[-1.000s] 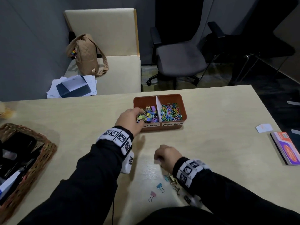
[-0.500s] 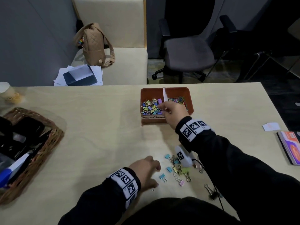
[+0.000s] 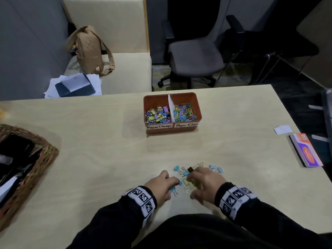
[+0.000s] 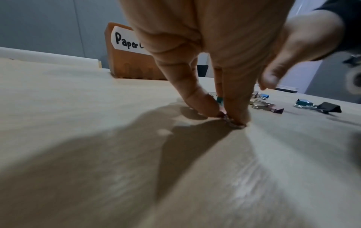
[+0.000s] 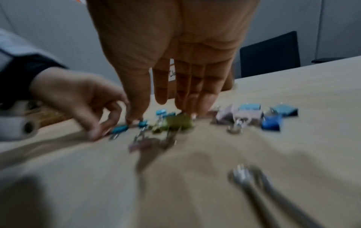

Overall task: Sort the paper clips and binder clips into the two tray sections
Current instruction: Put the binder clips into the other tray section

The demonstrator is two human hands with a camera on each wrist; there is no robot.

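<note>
Tray (image 3: 172,130) is set mid-frame on the table (image 3: 89,141), binder clips (image 3: 157,115) in its left section, paper clips (image 3: 184,112) in its right. Loose clips (image 3: 186,178) are scattered lower centre, between left hand (image 3: 159,186) and right hand (image 3: 206,184). Basket (image 3: 45,155) is placed at left edge, booklet (image 3: 305,150) at right edge.

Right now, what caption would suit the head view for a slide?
Both hands, left and right, reach into loose binder clips on the table; the tray sits beyond.
</note>
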